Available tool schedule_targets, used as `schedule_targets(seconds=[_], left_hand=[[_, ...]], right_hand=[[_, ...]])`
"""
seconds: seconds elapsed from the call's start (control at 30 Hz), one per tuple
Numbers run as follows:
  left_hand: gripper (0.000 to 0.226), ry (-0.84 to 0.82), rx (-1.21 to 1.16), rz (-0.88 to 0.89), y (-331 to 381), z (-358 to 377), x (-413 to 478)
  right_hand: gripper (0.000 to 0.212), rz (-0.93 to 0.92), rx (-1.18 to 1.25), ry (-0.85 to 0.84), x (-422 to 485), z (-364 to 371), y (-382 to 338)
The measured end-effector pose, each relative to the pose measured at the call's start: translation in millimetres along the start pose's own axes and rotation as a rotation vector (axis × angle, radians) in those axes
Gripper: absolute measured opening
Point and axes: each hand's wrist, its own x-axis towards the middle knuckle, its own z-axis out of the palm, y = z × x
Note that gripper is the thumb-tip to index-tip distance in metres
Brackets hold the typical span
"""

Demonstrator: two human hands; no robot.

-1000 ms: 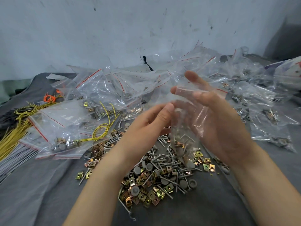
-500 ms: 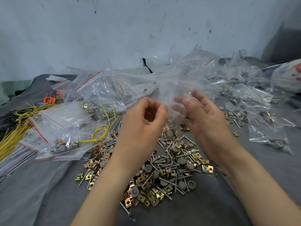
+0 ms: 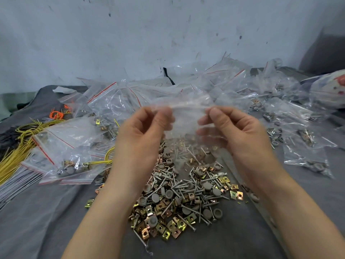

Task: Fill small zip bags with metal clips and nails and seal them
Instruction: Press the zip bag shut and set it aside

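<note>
Holding a small clear bag (image 3: 183, 116) up in the air, right between the two hands. Pinching its top left corner with the left hand (image 3: 141, 135), thumb on the near side, other fingers curled behind. Pinching its top right corner with the right hand (image 3: 240, 133) in the same way, with fingertips showing through the plastic. Top edge pulled flat from one hand to the other. Rest of the bag hanging down between the palms. Too blurry to tell what is inside, or if the zip is closed.

Just below the bag and the wrists, on a grey cloth (image 3: 46, 212): a big pile (image 3: 179, 195) of gold clips (image 3: 166, 235), nails (image 3: 187, 223) and round grey caps (image 3: 155, 198), all mixed up. Not touching either hand.

Behind the hands and out to both sides: lots more bags (image 3: 61, 146), many with a red line near the top, some with little metal bits in the bottom. Far to the left: long yellow wires (image 3: 16, 152) and a few orange ones (image 3: 56, 114). At the back: a pale wall (image 3: 130, 34) with dark marks.
</note>
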Motion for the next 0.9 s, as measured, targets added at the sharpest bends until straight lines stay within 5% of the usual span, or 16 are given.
schedule_targets(seconds=[0.43, 0.7, 0.9], left_hand=[[0.013, 0.085, 0.207, 0.058, -14.5, 7.8, -5.0], [0.013, 0.027, 0.185, 0.023, -20.7, 6.3, -3.7], [0.011, -0.081, 0.146, -0.035, -18.0, 5.8, -4.7]], right_hand=[[0.009, -0.091, -0.310, 0.125, -2.0, 1.0, 19.2], [0.018, 0.088, -0.158, 0.042, 0.6, -3.8, 17.0], [0.015, 0.011, -0.174, 0.032, -0.3, 3.0, 15.0]])
